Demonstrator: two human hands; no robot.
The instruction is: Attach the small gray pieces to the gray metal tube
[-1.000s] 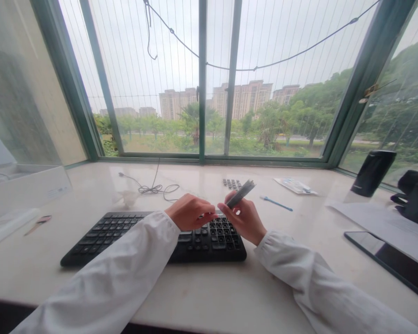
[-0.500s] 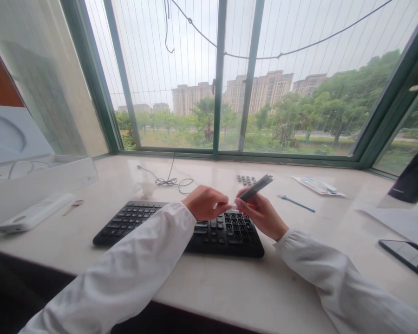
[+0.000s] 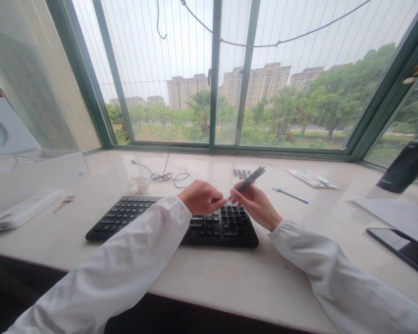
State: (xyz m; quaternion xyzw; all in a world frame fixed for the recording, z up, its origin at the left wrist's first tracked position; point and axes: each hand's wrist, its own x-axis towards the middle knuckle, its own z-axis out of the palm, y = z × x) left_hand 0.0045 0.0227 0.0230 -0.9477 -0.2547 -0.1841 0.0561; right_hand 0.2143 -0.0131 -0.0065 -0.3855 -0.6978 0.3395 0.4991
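While your right hand [image 3: 259,204] grips the tool [image 3: 252,178], slanting far-right, your left hand [image 3: 201,197] (pinched narrow, contents unclear) sits just left, above the keyboard [image 3: 106,221].

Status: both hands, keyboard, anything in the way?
Right hand: gripping slim grey item. Left hand: pinched close to the right, contents unclear. Keyboard: on table, below hands. Left sleeve hides part of it.

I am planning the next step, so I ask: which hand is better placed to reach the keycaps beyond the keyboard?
Probably the right hand: it is nearer the keycaps, though it holds a grey tool. The left hand is farther left, at the keyboard.
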